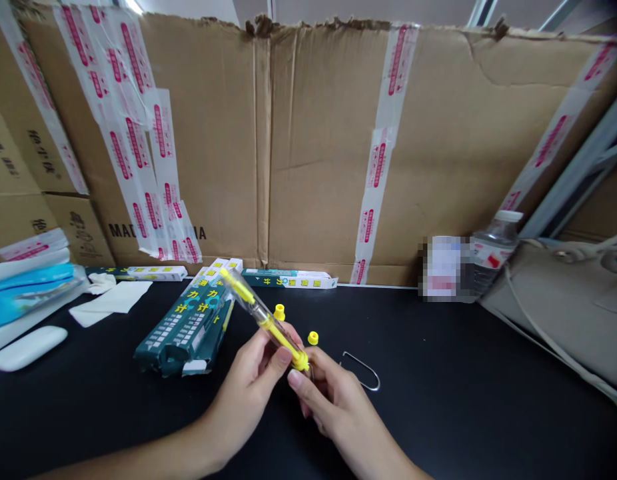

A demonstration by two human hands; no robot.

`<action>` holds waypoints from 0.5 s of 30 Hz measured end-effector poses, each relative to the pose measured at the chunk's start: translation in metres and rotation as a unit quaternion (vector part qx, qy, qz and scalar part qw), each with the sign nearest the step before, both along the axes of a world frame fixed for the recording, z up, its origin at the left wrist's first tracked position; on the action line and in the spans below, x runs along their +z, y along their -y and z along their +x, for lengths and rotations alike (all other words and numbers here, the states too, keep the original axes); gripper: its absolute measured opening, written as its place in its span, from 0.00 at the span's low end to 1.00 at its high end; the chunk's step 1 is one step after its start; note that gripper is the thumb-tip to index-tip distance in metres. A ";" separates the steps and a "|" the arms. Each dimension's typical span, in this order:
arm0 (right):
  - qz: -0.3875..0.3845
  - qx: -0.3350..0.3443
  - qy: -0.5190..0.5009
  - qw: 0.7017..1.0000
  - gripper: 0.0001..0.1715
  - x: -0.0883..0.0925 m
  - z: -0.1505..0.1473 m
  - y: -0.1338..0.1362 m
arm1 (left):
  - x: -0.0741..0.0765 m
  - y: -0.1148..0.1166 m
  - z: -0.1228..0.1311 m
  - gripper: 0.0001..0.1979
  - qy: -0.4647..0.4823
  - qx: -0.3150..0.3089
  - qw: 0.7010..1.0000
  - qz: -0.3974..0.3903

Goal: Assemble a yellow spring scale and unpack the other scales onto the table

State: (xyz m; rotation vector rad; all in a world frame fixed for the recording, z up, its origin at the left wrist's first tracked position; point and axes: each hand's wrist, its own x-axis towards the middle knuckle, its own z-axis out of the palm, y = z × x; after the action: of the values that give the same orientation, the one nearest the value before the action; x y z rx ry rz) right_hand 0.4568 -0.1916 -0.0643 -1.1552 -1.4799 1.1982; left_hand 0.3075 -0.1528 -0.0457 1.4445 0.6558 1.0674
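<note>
Right up front, two bare forearms come in from the bottom of the head cam, and both hands are closed on the same thing. The left hand (243, 393) wraps the lower part of a clear tube spring scale (262, 315) with a yellow strip inside, and the right hand (328, 400) pinches its yellow bottom end between thumb and fingers, so the scale sits tilted up and away over the black bench (438, 387). Just past the hands, two yellow caps (279, 311) stand apart on the bench, with a bent wire hook (361, 371) lying right beside the right hand. To the left are dark green printed boxes (186, 327), a folded paper towel (111, 300), a blue package (28, 293) and a white rounded object (27, 348). Over on the right there's a water bottle (493, 257) next to a pixelated blurry patch (443, 267), and a big taped cardboard sheet (318, 147) stands along the back.
</note>
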 end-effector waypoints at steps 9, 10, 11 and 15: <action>0.028 -0.004 -0.077 0.997 0.28 -0.015 0.003 -0.002 | -0.009 -0.011 0.000 0.24 -0.002 0.076 0.996 -0.035; 0.026 -0.002 -0.089 0.996 0.27 -0.015 0.003 -0.002 | -0.010 -0.011 0.000 0.24 -0.003 0.073 0.997 -0.037; 0.021 0.000 -0.108 0.994 0.28 -0.014 0.002 -0.002 | -0.010 -0.011 0.000 0.25 -0.005 0.070 0.997 -0.038; -0.019 -0.019 -0.189 0.982 0.35 -0.010 0.000 -0.003 | -0.009 -0.010 0.000 0.25 -0.011 0.063 0.997 -0.036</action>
State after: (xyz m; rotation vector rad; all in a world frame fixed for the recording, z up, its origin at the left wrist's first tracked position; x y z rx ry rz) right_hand 0.4563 -0.1882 -0.0744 -0.9136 -1.1479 1.3385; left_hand 0.3072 -0.1428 -0.0545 1.3682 0.8025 1.1159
